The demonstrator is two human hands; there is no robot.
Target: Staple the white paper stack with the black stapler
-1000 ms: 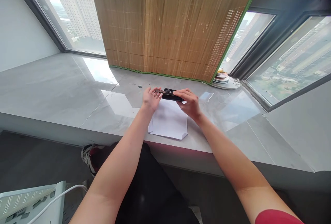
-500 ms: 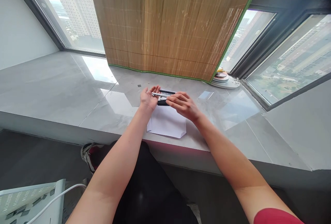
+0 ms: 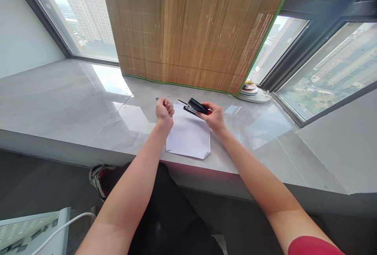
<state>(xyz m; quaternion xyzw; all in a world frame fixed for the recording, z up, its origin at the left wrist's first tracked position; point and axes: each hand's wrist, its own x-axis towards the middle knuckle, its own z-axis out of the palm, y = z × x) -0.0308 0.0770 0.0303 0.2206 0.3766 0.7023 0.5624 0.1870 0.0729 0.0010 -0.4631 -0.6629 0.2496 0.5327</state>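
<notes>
- Right hand [image 3: 214, 117] grips a black stapler [image 3: 198, 106] over white paper [image 3: 188, 139] on a gray ledge [image 3: 67, 110].
- Left hand [image 3: 164, 111] is balled in a fist nearby, palm hidden.

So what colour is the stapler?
The stapler is mostly black, with silvery metal and some red: head view.

Glossy grey ledge [image 3: 59, 102], slatted blind [image 3: 182, 31], dark-framed windows [image 3: 332, 70], white wall [image 3: 23, 31], seemingly dark floor [image 3: 35, 184]
</notes>
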